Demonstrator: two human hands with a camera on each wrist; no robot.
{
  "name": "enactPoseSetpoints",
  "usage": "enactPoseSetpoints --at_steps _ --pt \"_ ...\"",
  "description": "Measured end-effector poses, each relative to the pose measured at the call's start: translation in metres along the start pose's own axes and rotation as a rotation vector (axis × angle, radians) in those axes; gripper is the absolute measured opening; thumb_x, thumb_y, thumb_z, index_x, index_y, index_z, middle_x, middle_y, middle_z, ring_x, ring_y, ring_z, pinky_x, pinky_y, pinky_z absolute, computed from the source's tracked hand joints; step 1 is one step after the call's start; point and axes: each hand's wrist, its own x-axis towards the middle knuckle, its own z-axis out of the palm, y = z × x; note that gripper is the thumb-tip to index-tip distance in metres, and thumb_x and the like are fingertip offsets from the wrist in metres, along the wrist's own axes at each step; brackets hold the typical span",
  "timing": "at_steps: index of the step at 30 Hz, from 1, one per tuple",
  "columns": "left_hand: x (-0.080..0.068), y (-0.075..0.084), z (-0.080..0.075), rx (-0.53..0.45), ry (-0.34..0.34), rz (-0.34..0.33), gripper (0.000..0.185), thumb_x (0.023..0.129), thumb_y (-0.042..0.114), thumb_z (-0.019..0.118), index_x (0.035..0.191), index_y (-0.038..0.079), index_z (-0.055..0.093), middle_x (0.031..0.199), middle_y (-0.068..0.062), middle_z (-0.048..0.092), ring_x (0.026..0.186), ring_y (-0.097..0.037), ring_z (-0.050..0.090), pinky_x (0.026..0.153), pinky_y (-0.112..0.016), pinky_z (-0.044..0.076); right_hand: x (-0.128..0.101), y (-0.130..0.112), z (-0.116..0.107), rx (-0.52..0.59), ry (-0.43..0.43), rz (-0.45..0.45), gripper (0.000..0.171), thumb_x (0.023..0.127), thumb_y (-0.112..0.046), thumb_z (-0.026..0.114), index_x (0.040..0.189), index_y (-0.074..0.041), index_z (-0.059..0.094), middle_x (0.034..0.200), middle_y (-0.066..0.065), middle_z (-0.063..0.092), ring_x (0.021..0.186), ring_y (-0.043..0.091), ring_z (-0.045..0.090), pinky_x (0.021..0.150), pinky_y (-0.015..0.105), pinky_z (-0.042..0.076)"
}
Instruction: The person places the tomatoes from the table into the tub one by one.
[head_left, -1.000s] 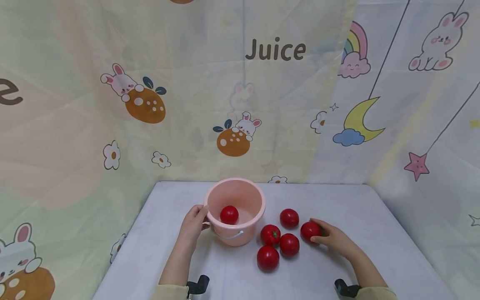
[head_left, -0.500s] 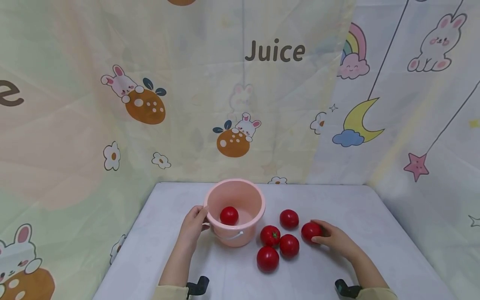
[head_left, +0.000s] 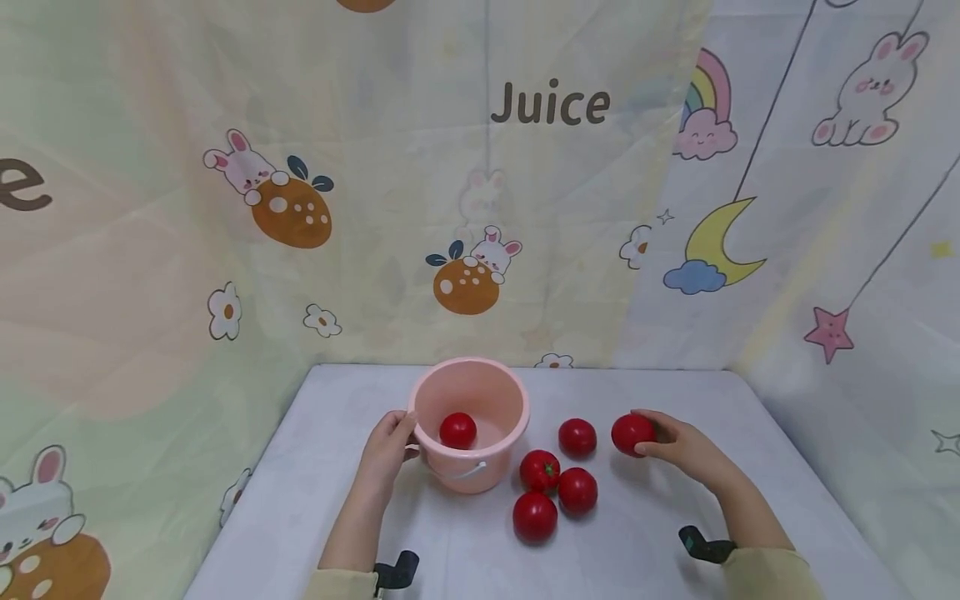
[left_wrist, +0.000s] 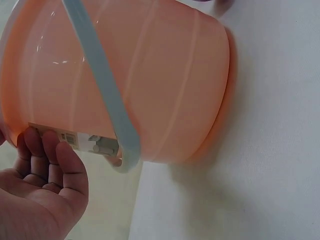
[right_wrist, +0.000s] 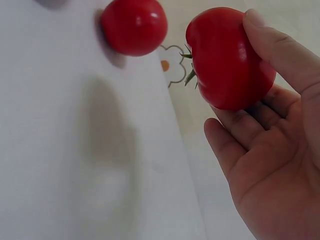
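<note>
Since a second earlier, the right hand [head_left: 678, 446] had lifted its tomato [head_left: 632, 433] off the surface [head_left: 315, 492] and drawn it up and back, while everything else had stayed put.

On the left, the left hand [head_left: 386, 450] steadied the pink bucket [head_left: 495, 479], its fingers curled against the near rim and side. One tomato [head_left: 458, 430] already lay inside. To the right of the bucket, four tomatoes remained on the surface: a stemmed one [head_left: 540, 469], one nearest the person [head_left: 535, 516], one just beside those [head_left: 577, 489], and one farther back [head_left: 577, 437]. So, as I judged it, one was in, one was in hand, and four were left.

Only the left wrist view showed the bucket's pale handle [left_wrist: 102, 85] hanging down its side, a label [left_wrist: 65, 137] near the rim, and the fingertips [left_wrist: 47, 145] resting there. Only the right wrist view showed the held tomato [right_wrist: 227, 57] with its green stem, cupped between thumb and fingers, clear of the surface. Neither wrist view showed the bucket's inside; only the head view did.
</note>
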Motion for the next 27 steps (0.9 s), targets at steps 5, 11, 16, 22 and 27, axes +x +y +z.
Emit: enactPoseSetpoints --at_steps 5,11,16,22,27 --pt "0.001 0.001 0.000 0.007 -0.003 -0.012 0.040 0.099 0.043 0.052 0.120 0.010 0.059 0.117 -0.013 0.066 0.100 -0.022 0.062 0.088 -0.035 0.056 0.004 -0.010 -0.008 0.009 -0.008 -0.033 0.084 0.080 -0.048 0.077 0.150 -0.020 0.039 0.144 0.017 0.051 0.130 0.040 0.047 0.092 0.051 0.055" --pt "0.002 0.000 0.001 0.007 -0.001 0.009 0.040 0.100 0.043 0.051 0.119 0.008 0.059 0.116 -0.015 0.066 0.099 -0.021 0.063 0.086 -0.034 0.056 0.010 -0.030 -0.017 0.000 -0.009 -0.060 0.088 0.076 -0.050 0.079 0.150 -0.021 0.039 0.143 0.016 0.051 0.130 0.040 0.047 0.091 0.050 0.056" --pt "0.001 0.000 0.003 0.008 -0.003 0.013 0.040 0.100 0.042 0.052 0.119 0.007 0.059 0.116 -0.016 0.066 0.099 -0.021 0.063 0.085 -0.034 0.057 0.017 -0.053 -0.031 -0.010 -0.020 -0.093 0.089 0.076 -0.050 0.080 0.150 -0.021 0.039 0.142 0.016 0.051 0.129 0.040 0.048 0.087 0.046 0.058" --pt "0.004 0.001 0.002 0.014 0.001 -0.006 0.040 0.100 0.043 0.052 0.120 0.009 0.059 0.117 -0.014 0.066 0.100 -0.021 0.063 0.087 -0.034 0.056 0.030 -0.086 -0.042 -0.006 -0.072 -0.148 0.083 0.077 -0.045 0.080 0.147 -0.023 0.042 0.142 0.014 0.051 0.130 0.038 0.047 0.089 0.046 0.057" --pt "0.005 0.001 0.002 0.018 -0.006 -0.017 0.040 0.100 0.042 0.051 0.121 0.008 0.059 0.119 -0.014 0.066 0.101 -0.021 0.063 0.088 -0.034 0.056 0.043 -0.116 -0.045 -0.009 -0.118 -0.213 0.077 0.079 -0.041 0.081 0.145 -0.025 0.046 0.139 0.011 0.054 0.128 0.035 0.049 0.092 0.047 0.055"
